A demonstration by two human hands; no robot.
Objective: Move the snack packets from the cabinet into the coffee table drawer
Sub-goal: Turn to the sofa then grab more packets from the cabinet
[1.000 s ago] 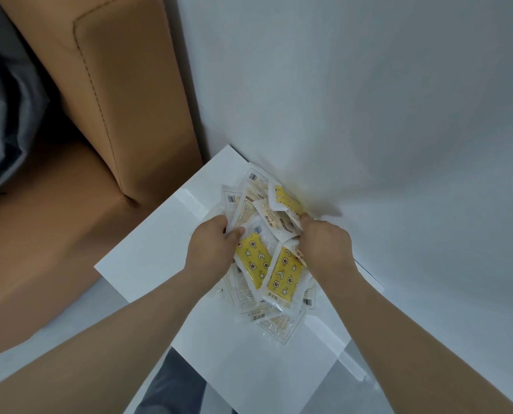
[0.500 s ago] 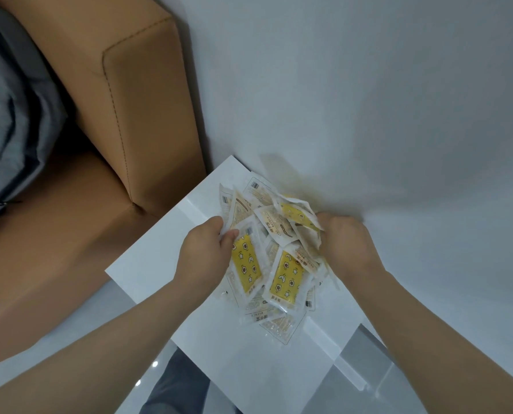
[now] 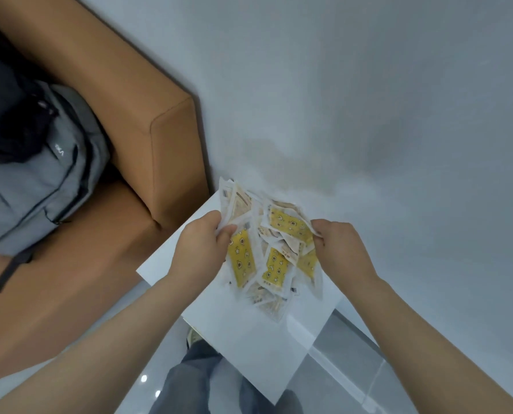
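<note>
A loose bunch of snack packets [image 3: 274, 249], white-edged with yellow and beige printed fronts, hangs between my two hands above the white cabinet top [image 3: 258, 333]. My left hand [image 3: 203, 252] pinches the bunch at its left edge. My right hand [image 3: 340, 249] grips the right edge of a yellow packet. Several packets overlap and droop at the bottom of the bunch. No drawer or coffee table is in view.
A tan leather sofa [image 3: 147, 162] stands to the left, touching the cabinet's corner. A grey backpack [image 3: 37, 171] lies on its seat. A white wall [image 3: 368, 100] rises right behind the cabinet. My legs [image 3: 195, 380] and glossy floor tiles show below.
Both hands have lifted the bunch of packets up off the cabinet top and spread slightly apart. My view has tilted, showing more of the sofa and the backpack.
</note>
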